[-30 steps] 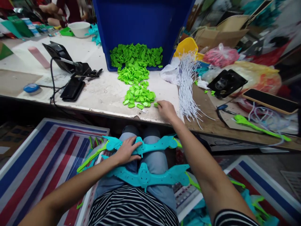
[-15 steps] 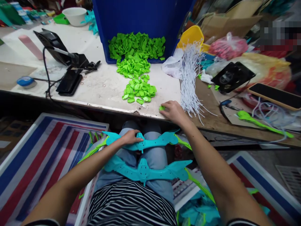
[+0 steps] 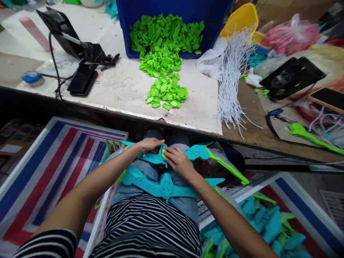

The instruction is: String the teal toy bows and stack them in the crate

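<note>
Turquoise bow-shaped part [image 3: 152,158] — across thighs [image 3: 186,209], small green piece [image 3: 163,153] at its centre

On the left of the table [image 3: 115,93], a blue-topped round roll [image 3: 32,77] lies near the edge, with a pink cylinder [image 3: 34,32] farther back. Just right of that cylinder, a black stand [image 3: 60,32] tilts behind a flat black device [image 3: 82,84]. At far right, a yellow scoop-like container [image 3: 242,18] stands near a clear bag of pink pieces [image 3: 292,36]; nearer, a phone [image 3: 329,98] lies beside a black boxy device [image 3: 290,77].
</note>
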A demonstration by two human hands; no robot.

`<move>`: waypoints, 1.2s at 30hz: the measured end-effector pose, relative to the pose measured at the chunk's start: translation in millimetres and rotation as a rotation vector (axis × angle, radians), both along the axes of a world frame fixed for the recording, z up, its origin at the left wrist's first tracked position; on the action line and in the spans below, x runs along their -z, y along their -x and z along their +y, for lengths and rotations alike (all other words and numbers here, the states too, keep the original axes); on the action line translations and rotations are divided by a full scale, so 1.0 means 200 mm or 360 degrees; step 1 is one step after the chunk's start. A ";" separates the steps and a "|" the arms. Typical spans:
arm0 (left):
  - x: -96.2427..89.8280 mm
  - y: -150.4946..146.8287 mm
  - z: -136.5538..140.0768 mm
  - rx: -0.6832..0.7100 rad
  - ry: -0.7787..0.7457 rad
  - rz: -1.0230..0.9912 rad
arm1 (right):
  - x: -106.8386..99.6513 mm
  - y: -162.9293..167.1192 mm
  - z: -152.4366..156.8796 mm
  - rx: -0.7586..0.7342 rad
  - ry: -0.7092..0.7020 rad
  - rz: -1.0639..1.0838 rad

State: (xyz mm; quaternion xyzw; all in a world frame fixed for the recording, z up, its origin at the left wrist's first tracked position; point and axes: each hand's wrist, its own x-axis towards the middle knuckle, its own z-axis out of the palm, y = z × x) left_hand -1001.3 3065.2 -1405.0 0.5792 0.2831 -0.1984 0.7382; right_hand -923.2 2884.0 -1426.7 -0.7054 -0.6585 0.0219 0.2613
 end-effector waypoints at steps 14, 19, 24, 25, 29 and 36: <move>0.11 0.00 -0.04 0.0188 -0.0474 -0.0278 | 0.03 -0.01 0.07 0.0643 0.0552 0.0337; 0.10 -0.01 -0.03 0.0177 -0.0590 -0.0259 | -0.06 -0.03 0.09 0.0564 0.0650 0.0162; 0.01 0.10 -0.18 0.0027 -0.1595 -0.0529 | -0.34 -0.15 0.28 0.0608 0.0145 -0.0250; 0.00 0.15 -0.23 0.0068 -0.1774 -0.0603 | -0.39 -0.19 0.35 0.0651 0.0048 -0.0324; 0.02 0.40 -0.48 0.0620 -0.1954 -0.0643 | -0.49 -0.31 0.64 0.0722 0.0096 -0.0443; 0.07 0.53 -0.57 0.1090 -0.1781 -0.0491 | -0.47 -0.40 0.50 0.0887 0.0104 0.0137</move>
